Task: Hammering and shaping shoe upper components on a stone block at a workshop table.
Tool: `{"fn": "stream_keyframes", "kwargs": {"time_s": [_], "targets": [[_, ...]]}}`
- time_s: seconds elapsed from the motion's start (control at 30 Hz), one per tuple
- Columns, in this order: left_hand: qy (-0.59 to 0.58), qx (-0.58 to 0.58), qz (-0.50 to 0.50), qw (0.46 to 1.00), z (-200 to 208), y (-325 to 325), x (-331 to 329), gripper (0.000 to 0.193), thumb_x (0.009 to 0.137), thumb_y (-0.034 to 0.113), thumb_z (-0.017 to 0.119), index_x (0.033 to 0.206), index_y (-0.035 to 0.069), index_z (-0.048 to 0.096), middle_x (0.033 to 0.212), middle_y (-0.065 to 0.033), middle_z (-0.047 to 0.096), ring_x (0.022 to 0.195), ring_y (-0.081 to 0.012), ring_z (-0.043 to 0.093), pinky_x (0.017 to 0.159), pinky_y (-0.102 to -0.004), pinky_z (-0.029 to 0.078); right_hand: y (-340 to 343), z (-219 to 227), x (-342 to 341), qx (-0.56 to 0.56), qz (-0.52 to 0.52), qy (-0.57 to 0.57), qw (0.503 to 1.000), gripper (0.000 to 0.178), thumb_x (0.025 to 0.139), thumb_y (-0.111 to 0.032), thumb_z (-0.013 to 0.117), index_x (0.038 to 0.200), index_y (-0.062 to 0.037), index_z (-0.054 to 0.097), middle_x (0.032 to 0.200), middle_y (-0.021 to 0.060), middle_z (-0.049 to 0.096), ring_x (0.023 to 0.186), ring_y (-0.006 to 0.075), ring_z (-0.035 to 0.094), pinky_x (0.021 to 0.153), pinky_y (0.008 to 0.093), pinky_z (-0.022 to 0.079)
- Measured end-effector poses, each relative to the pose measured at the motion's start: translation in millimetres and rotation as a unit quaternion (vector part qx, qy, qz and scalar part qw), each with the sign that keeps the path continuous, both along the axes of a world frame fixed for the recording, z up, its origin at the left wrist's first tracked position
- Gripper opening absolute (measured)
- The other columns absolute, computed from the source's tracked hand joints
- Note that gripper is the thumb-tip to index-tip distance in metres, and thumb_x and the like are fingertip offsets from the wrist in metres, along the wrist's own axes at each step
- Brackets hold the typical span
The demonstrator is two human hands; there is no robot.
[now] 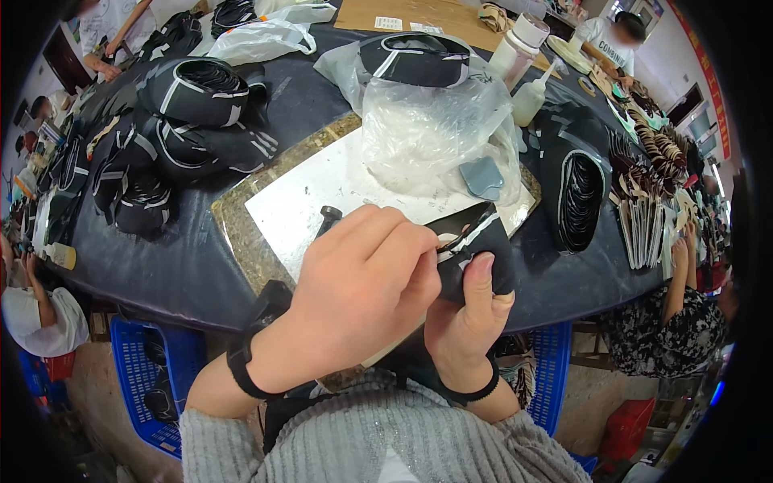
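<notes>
Over the slab (229,213): you hold the black piece (498,256) up off the sheet (298,193), between your two hands, near the slab's close right corner.
Black piece: matte, thin and flexible by its look, bent into a curve, its dark face crossed by a narrow white band (483,229) along the edge, with a small pale patch beside it.
Left hand (362,262): your fingers are curled narrow, their tips closed on the piece's edge by the end of the band; the exact contact is partly hidden.
Right hand (465,326): your thumb lies flat on the face of the piece and the other fingers are mostly hidden behind it, so the piece is gripped between.
Slab: speckled brown stone, squared, under the smooth white sheet, which has dark specks.
Tool (330,216): a dark, rounded end showing just beyond your left hand, the rest partly covered.
Bag (439,133): clear, crinkled plastic, bunched on the sheet, a black loop (415,71) with white edging at its far end.
Pad (481,178): flat, grey-blue, round-cornered, against the bag.
Right roll (581,205): many thin black layers nested in a long oval.
Surface (201,270): dark, smooth, softly shiny, curved at its near edge.
</notes>
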State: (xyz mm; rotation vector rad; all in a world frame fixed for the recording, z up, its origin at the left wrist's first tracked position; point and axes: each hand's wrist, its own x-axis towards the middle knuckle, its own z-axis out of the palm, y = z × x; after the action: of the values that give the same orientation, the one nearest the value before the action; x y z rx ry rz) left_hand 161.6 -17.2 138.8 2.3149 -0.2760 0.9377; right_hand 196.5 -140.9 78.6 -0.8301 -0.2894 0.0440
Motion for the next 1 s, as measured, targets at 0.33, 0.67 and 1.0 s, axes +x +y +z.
{"fn": "stream_keyframes", "kwargs": {"time_s": [0.33, 0.67, 1.0], "targets": [[-0.026, 0.093, 0.023, 0.995, 0.0, 1.6, -3.1, 0.019, 0.066, -0.008, 0.067, 0.083, 0.0, 0.062, 0.071, -0.0091, 0.058, 0.063, -0.0249, 0.057, 0.055, -0.0317, 0.046, 4.3, -1.9, -2.6, -0.075, -0.079, -0.075, 0.991, 0.013, 0.097, -0.011, 0.056, 0.103, -0.0003, 0.06, 0.095, 0.0034, 0.062, 0.082, 0.0095, 0.056, 0.074, 0.0244, 0.046], [0.025, -0.056, -0.004, 0.998, -1.4, 8.3, -4.1, 0.013, 0.071, -0.007, 0.067, 0.081, 0.001, 0.063, 0.067, -0.0074, 0.058, 0.059, -0.0202, 0.056, 0.052, -0.0294, 0.044, 9.0, 6.1, -3.1, -0.022, -0.076, 0.024, 0.997, 0.011, 0.096, -0.01, 0.057, 0.101, -0.0002, 0.059, 0.093, 0.0036, 0.062, 0.082, 0.0101, 0.057, 0.074, 0.0256, 0.048], [-0.061, 0.102, 0.059, 0.991, -12.1, 5.8, -1.9, 0.02, 0.063, -0.006, 0.067, 0.081, 0.002, 0.061, 0.072, -0.0086, 0.06, 0.061, -0.0234, 0.055, 0.055, -0.0289, 0.044, 4.5, -4.2, -4.3, -0.094, -0.097, -0.041, 0.99, 0.014, 0.097, -0.012, 0.056, 0.101, 0.0008, 0.059, 0.091, 0.0042, 0.062, 0.081, 0.0109, 0.058, 0.073, 0.0247, 0.048]]}}
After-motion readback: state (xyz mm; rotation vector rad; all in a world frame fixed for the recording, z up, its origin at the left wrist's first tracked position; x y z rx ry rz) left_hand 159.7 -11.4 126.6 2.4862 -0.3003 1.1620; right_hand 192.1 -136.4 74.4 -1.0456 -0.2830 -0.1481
